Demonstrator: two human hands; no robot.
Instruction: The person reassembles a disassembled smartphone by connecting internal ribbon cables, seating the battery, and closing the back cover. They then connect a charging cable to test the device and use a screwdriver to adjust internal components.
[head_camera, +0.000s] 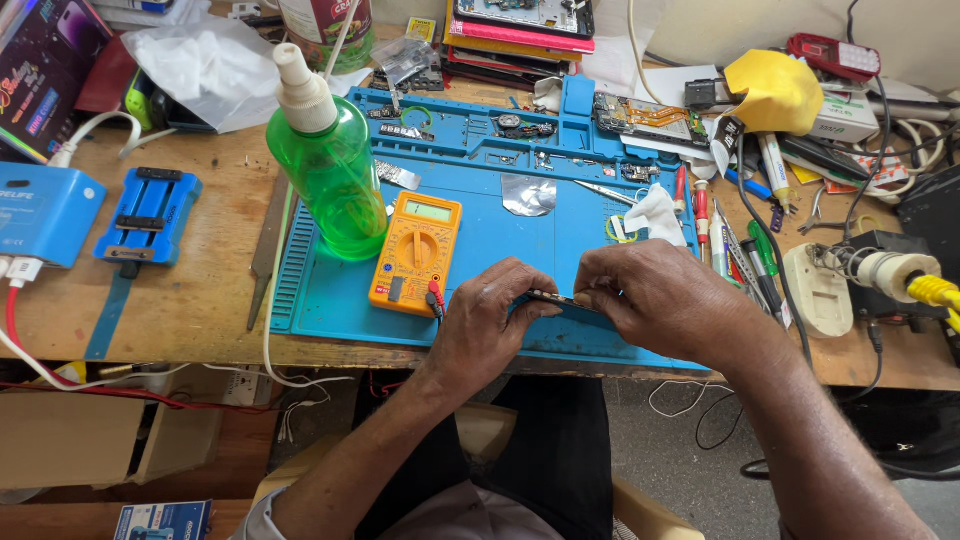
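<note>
**Thin phone pinched edge-on between two hands**

Held low over the near edge of the blue work mat (330, 290), beside the yellow multimeter (415, 252). Left hand (490, 310) and right hand (655, 295) both closed, pinching the slim dark phone (560, 299) by its ends. Likely light, stiff, fragile (glass may crack); best gripped along the edges.

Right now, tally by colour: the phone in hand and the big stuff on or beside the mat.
Dark: 1, phone pinched by left hand and right hand
Green: 1, bottle
Yellow: 1, multimeter
Blue: 3, mat, clamp, box
Total: 6
</note>
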